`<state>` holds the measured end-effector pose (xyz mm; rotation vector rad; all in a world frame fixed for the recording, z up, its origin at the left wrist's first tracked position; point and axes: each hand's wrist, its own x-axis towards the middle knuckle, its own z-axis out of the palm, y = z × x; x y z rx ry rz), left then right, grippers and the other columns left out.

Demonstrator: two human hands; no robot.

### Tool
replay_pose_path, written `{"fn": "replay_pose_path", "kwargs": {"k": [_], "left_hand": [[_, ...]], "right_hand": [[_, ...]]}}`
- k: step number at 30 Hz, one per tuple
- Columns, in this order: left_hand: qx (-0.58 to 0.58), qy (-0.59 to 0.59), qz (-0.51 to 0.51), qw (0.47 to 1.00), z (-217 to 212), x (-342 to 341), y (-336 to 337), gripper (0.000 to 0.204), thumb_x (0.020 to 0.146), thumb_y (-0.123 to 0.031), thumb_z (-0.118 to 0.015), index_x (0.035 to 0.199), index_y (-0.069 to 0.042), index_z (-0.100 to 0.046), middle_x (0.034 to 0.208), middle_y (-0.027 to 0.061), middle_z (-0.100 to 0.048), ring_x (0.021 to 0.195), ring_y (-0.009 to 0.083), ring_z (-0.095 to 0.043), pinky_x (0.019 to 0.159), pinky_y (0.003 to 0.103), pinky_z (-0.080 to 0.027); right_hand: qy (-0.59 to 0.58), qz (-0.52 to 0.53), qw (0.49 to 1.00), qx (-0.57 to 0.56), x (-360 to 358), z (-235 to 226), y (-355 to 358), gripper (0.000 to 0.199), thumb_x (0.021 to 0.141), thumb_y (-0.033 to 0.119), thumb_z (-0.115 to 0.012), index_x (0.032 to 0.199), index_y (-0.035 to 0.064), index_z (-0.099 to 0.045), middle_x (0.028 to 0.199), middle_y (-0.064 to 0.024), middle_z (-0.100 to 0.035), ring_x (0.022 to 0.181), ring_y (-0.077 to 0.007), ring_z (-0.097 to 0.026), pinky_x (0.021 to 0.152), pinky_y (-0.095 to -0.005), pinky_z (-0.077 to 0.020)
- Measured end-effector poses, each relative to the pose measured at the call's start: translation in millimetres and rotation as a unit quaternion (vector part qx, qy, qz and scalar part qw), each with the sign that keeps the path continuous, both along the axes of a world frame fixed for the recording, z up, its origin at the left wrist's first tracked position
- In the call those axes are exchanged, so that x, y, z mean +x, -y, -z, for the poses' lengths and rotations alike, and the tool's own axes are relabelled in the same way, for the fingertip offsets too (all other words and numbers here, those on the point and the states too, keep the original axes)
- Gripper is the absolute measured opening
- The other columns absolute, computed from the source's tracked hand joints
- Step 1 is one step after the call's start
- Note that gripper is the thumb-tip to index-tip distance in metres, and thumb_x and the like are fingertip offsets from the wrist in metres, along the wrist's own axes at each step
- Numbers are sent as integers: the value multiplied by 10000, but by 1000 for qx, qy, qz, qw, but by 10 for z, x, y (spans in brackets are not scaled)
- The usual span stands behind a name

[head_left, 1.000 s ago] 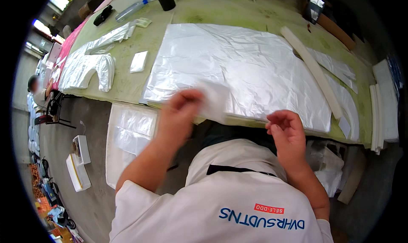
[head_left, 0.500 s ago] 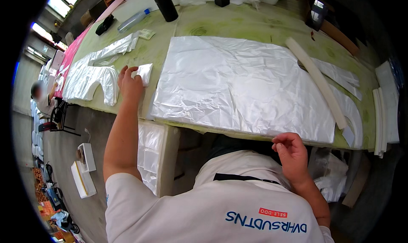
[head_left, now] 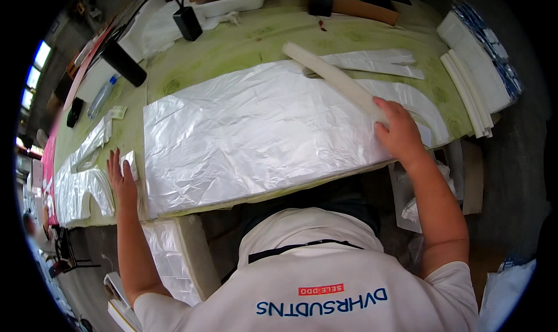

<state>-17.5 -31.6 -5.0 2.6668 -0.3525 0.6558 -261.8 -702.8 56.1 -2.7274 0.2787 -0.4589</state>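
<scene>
A wide, flat piece of shiny white plastic film (head_left: 244, 128) lies wrinkled on the table in front of me, with strap-like ends (head_left: 378, 62) at its right. Across its right part rests a long cream bar (head_left: 331, 76). My right hand (head_left: 400, 130) is curled over the bar's near end, its thumb and fingers on either side. On the left, my left hand (head_left: 122, 181) has its fingers stretched out beside a small folded white packet (head_left: 129, 163), which it partly covers. Farther left lies another film piece with straps (head_left: 87, 187).
The green-covered table (head_left: 244, 47) holds a clear bottle (head_left: 102, 98), a black cylinder (head_left: 124, 63), a black container (head_left: 187, 23) and a white tray (head_left: 235, 4). Pale rolls (head_left: 465, 94) and a stack of packs (head_left: 479, 59) stand at the right edge. A lidless box (head_left: 401, 198) sits below.
My right hand has moved from the table's near edge up onto the cream bar. My left hand has stayed by the small packet, its fingers now straighter. The view has swung to the right.
</scene>
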Motion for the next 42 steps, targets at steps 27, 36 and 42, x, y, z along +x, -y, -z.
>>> {"fn": "replay_pose_path", "kwargs": {"k": [27, 36, 42], "left_hand": [[-12, -161, 510, 845, -805, -1626, 4670, 419, 788, -245, -830, 1149, -79, -698, 1219, 124, -638, 1141, 355, -607, 1004, 450, -473], [125, -297, 474, 819, -653, -1594, 5274, 280, 873, -238, -740, 1056, -31, -693, 994, 161, -713, 901, 357, -697, 808, 418, -555], [26, -362, 413, 835, -871, -1604, 5197, 180, 912, -157, -696, 1023, -16, -682, 972, 143, -722, 833, 265, -695, 767, 364, -555]], "right_hand": [[30, -56, 838, 542, -1120, 387, -1081, 540, 919, 80, -715, 1417, 69, -506, 1303, -105, -467, 995, -171, -551, 830, -287, -520], [25, -63, 782, 620, -998, 493, -1190, 510, 941, 0, -669, 1406, 17, -461, 1273, -72, -436, 1058, -124, -554, 854, -260, -553], [82, -57, 806, 584, -1056, 515, -1073, 476, 928, 70, -703, 1370, 41, -527, 1221, -100, -502, 969, -146, -562, 811, -274, -536]]}}
